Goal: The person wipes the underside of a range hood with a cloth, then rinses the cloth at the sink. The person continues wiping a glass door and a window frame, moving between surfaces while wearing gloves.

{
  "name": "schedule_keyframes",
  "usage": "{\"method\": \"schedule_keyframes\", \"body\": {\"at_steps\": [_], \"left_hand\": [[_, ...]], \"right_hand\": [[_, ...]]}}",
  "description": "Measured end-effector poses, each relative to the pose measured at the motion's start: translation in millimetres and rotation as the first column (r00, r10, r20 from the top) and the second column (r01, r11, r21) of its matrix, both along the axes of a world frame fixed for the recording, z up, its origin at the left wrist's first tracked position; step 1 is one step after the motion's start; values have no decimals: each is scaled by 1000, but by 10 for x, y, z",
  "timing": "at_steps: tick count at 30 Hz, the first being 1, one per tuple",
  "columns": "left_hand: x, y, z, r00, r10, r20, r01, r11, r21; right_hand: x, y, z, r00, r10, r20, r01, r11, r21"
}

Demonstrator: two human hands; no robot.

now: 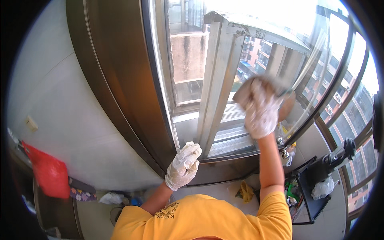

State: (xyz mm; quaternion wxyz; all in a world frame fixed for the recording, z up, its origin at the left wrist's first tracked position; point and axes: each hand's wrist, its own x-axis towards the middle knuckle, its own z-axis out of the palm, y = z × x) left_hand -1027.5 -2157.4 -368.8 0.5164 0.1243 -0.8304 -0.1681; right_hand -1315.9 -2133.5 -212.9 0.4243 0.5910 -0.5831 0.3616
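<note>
My right hand (263, 112), in a thin whitish glove, presses a brownish cloth (255, 87) against the glass pane of a metal-framed door; both are blurred. Just below and to the left, my left hand (183, 166), also gloved, is raised beside the door's lower left frame. Its fingers are curled, and whether anything lies inside them cannot be told. An aluminium stepladder (220, 87) shows through the glass, standing behind it.
A brown metal door frame (120, 75) runs along the left. A red plastic bag (51, 171) hangs at the far left. To the right stands a black shelf rack (315, 207) with bags. A yellow bag (246, 191) lies on the floor.
</note>
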Motion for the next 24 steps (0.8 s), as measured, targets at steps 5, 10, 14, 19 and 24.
{"method": "schedule_keyframes", "body": {"at_steps": [5,10,14,19,24], "left_hand": [[-440,356,300,990,132,-55,-134,991,-31],[-876,563,527,978,180,-101,-193,972,-136],[-999,693,1111,936,339,-98,-353,906,-235],[-1128,390,2003,900,419,-124,-425,776,-466],[-1350,342,2065,926,378,12,-320,799,-508]], "right_hand": [[-678,-228,1833,941,75,-330,-171,947,-273],[-435,-66,2935,959,-12,-282,-119,888,-444],[-480,-208,2389,810,-155,-566,-43,946,-320],[-135,185,1484,842,189,-505,39,913,406],[-601,-64,1194,757,124,-642,-20,986,168]]}}
